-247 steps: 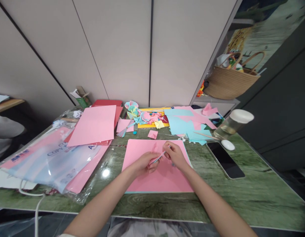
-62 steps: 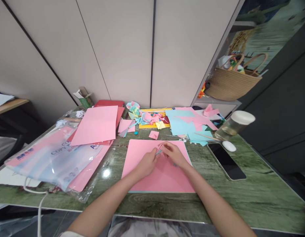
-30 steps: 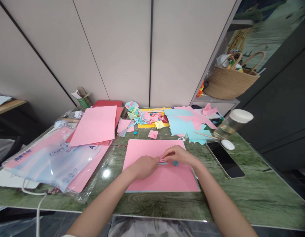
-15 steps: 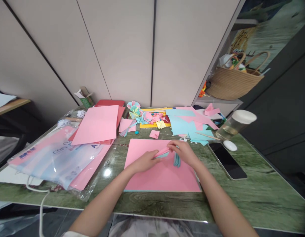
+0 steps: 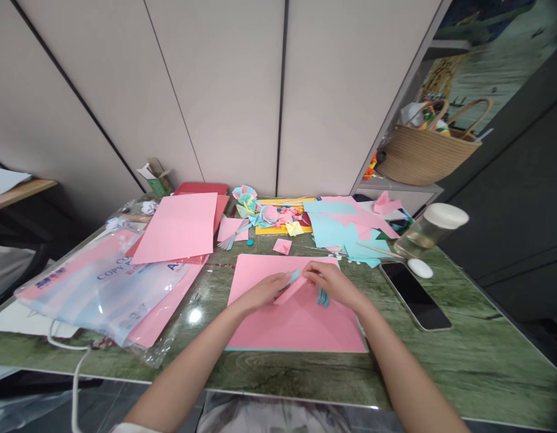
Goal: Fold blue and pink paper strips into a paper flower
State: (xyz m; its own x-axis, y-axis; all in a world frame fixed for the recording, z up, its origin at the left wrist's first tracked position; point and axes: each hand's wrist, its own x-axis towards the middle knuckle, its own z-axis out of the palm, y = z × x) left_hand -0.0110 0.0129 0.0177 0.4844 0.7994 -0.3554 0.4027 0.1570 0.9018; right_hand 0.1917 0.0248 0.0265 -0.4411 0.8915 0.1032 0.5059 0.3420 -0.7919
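Observation:
Between my two hands is a narrow pink and blue paper strip point(image 5: 291, 291), tilted over the stack of pink sheets point(image 5: 290, 331). My left hand point(image 5: 266, 291) pinches its lower left part. At the upper right end, the bent fingers of my right hand point(image 5: 331, 281) are closed on the strip. A blue paper fringe point(image 5: 322, 297) hangs beneath the right hand; whether it is joined to the strip is hidden by the fingers. Just beyond the stack lies a small folded pink paper square point(image 5: 283, 246).
Left are loose pink sheets point(image 5: 179, 228) and a plastic paper bag point(image 5: 107, 282). A yellow tray point(image 5: 264, 230) holds paper flowers and beads behind. Right are blue paper pieces point(image 5: 330, 231), a phone point(image 5: 416, 294), a white oval object point(image 5: 420, 268) and a lidded jar point(image 5: 414, 237).
The strip has been turned in my fingers: its blue side now shows above the pink, where it showed below before. My right hand has shifted slightly left.

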